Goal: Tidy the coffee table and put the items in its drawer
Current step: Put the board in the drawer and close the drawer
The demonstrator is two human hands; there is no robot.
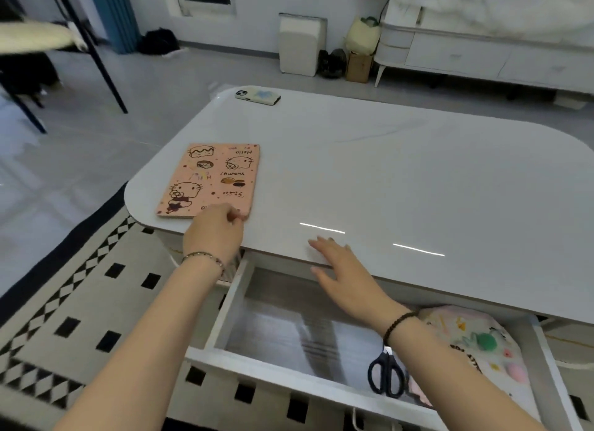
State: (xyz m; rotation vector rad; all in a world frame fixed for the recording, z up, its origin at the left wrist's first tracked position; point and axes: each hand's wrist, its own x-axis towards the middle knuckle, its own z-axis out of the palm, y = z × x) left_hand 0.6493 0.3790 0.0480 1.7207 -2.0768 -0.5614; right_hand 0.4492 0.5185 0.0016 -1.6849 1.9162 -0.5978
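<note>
On the white coffee-table worktop [385, 173] lie 2 things: 1 pink notebook [212, 179] and 1 phone [257, 95]. The notebook has cartoon cat drawings on its cover and lies flat near the worktop's near left corner. Its near edge is just beside the rim. The phone lies face down in a pale case at the far left corner, well apart from the notebook.

Below the near rim, 1 drawer [225, 305] stands pulled out. It holds 2 things, both toward its right end: 1 pair of black-handled scissors [387, 374] and 1 pale fabric pouch [475, 343] with coloured decorations. The scissors lie flat with the handles toward the person, just beside the pouch. The back of the pouch is tucked under the worktop. The left part of the drawer floor shows bare grey lining.

2 hands are in view, each wrist with 1 beaded bracelet. The left hand [215, 231] has its grip closed on the notebook, with curled fingers pinching the near edge by the near right corner. The right hand [340, 269] has an open grip, fingers straight and spread, palm down over the worktop's near rim above the drawer. It holds nothing, and it is too blurred to tell whether it touches the surface.

A black-and-white patterned rug [80, 286] lies under the worktop.
</note>
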